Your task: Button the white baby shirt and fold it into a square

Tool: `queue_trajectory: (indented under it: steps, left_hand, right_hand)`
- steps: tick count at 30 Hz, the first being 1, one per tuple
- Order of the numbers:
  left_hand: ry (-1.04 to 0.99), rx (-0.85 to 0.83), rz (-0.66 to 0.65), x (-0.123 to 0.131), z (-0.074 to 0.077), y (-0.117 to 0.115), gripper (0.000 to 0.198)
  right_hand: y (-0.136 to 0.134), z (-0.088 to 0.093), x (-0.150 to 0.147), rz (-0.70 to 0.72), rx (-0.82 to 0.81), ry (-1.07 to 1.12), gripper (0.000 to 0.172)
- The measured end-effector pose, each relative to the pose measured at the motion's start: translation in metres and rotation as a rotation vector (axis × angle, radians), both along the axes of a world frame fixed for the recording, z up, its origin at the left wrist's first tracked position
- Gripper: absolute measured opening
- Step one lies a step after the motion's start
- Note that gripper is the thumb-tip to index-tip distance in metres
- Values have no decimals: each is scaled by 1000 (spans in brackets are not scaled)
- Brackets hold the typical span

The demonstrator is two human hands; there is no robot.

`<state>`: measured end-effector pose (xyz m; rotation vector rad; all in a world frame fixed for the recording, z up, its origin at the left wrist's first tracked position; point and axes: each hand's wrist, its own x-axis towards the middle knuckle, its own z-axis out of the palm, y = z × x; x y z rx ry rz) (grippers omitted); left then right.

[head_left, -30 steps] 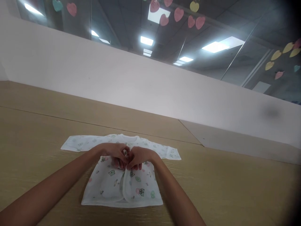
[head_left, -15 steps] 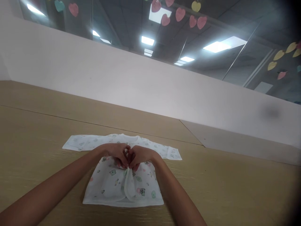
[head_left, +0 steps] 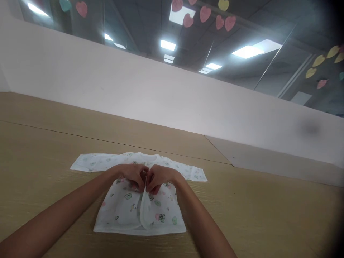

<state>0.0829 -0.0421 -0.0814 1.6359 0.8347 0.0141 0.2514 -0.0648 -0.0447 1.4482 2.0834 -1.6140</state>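
Observation:
A white baby shirt [head_left: 122,211] with small green and pink prints lies flat on the table, its sleeves spread to the left [head_left: 90,162] and right [head_left: 195,174]. Its two front panels overlap down the middle. My left hand [head_left: 133,176] and my right hand [head_left: 160,178] meet above the centre of the shirt, just below the collar. Their fingertips pinch the front edge of the fabric between them. What they hold is partly hidden by my fingers, so any tie or fastening there cannot be made out.
The shirt lies on a light wooden table [head_left: 48,175] with a seam running across it. Behind the table stands a white partition wall [head_left: 134,89]. Above that, paper hearts [head_left: 205,14] hang behind glass under ceiling lights.
The fabric that was lifted into a narrow fold below my hands half a second ago now lies flatter. My hands have stayed close together near the collar.

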Motion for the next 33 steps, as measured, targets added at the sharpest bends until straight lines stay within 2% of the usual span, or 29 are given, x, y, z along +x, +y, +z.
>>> queue_trajectory:
  steps: [9,21,27,33]
  left_hand:
    - [2,-3,17,1,4,-4,54]
    - [-24,-6,-8,0,-4,1,54]
    - [-57,-10,-31,-1,-7,4,50]
    - [-78,-58,0,-3,-9,5,59]
  right_hand:
    - [0,0,1,-26,-53,21,13]
    - [1,-3,2,-12,-58,18,11]
    - [-2,2,-1,-30,-44,-19,7]
    - [-5,5,-3,-11,-16,-33,10]
